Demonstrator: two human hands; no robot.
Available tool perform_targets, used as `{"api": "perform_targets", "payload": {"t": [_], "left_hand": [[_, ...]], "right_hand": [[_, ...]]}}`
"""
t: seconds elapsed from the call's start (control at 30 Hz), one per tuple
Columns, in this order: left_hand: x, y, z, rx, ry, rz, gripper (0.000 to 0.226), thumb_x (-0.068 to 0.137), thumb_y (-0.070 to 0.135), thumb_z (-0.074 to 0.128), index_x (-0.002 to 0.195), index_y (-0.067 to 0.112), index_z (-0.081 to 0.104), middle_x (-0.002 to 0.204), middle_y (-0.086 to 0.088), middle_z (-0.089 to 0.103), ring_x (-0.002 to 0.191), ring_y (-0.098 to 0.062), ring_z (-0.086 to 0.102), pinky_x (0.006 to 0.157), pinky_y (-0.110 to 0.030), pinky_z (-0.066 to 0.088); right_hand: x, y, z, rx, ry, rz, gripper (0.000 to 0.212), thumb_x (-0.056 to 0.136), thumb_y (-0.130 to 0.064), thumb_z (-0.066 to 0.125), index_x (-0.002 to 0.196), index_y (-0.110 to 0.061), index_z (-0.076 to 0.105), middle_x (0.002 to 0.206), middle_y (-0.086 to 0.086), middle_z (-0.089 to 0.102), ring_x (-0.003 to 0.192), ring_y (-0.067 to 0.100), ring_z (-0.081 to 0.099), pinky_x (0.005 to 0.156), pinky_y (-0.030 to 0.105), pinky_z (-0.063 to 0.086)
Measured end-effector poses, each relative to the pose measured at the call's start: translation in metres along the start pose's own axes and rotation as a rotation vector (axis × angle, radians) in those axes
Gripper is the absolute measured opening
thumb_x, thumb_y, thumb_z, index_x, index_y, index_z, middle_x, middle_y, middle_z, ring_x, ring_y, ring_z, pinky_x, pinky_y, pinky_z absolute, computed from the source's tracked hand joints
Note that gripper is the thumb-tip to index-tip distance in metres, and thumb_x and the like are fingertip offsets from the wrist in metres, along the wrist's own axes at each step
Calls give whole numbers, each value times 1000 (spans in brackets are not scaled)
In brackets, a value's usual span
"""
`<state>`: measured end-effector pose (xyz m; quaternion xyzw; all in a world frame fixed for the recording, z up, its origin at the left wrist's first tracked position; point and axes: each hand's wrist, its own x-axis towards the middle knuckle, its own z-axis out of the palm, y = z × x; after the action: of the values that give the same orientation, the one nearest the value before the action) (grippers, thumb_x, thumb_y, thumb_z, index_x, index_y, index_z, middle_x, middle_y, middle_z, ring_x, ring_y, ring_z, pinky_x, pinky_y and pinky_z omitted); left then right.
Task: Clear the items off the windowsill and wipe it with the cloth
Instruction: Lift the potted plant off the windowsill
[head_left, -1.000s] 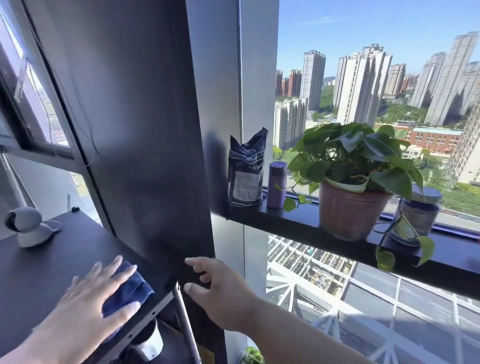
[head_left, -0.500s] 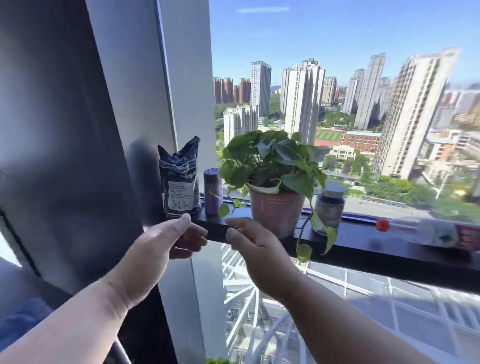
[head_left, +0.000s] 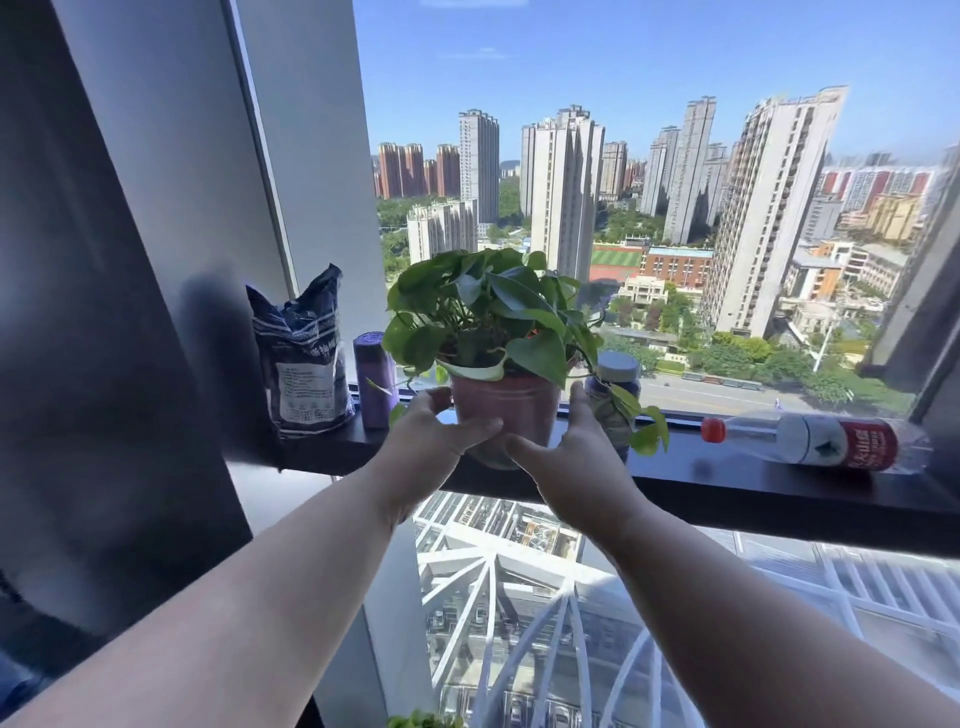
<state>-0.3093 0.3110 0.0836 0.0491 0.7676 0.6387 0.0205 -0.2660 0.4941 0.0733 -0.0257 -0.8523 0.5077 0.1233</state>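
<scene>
A leafy green plant in a reddish-brown pot (head_left: 511, 410) stands on the dark windowsill (head_left: 727, 488). My left hand (head_left: 431, 447) cups the pot's left side with its thumb across the front. On the right side my right hand (head_left: 576, 462) does the same, fingers up along the wall. Left of the pot are a crumpled dark blue bag (head_left: 301, 364) and a purple roll (head_left: 373, 382). A lidded jar (head_left: 615, 384) stands just behind my right hand. A clear bottle with a red cap (head_left: 821, 441) lies on its side at the right. The cloth is out of view.
A dark wall panel (head_left: 104, 364) closes off the sill's left end. A window frame post (head_left: 930, 322) rises at the right end. Trailing vines (head_left: 649, 431) hang from the pot over the sill's front edge. Glass runs below the sill.
My left hand left the blue cloth on the desk. Both hands rose to the sill and closed around the plant pot as my view turned right.
</scene>
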Motion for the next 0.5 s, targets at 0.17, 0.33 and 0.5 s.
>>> {"api": "perform_targets", "payload": {"t": [0.17, 0.33, 0.5], "left_hand": [[19, 1, 4, -44, 42, 31, 81, 76, 28, 93, 145, 16, 53, 133, 7, 70, 101, 2, 67, 59, -4, 52], [28, 0, 8, -25, 20, 87, 97, 53, 40, 100, 139, 22, 58, 130, 2, 75, 117, -17, 74, 106, -37, 58], [27, -5, 19, -84, 38, 156, 96, 57, 22, 102, 140, 11, 56, 124, -7, 80, 119, -27, 75, 106, -51, 59]], "right_hand": [[34, 5, 7, 87, -13, 1, 62, 72, -50, 84, 116, -47, 42, 91, -24, 72, 84, -4, 69, 68, 16, 50], [39, 14, 5, 127, -63, 11, 83, 69, -60, 74, 134, -50, 24, 102, -17, 71, 89, 4, 69, 69, 20, 53], [35, 28, 5, 111, -52, -28, 67, 78, -57, 72, 132, -43, 35, 123, -3, 65, 106, 20, 68, 93, 52, 60]]}}
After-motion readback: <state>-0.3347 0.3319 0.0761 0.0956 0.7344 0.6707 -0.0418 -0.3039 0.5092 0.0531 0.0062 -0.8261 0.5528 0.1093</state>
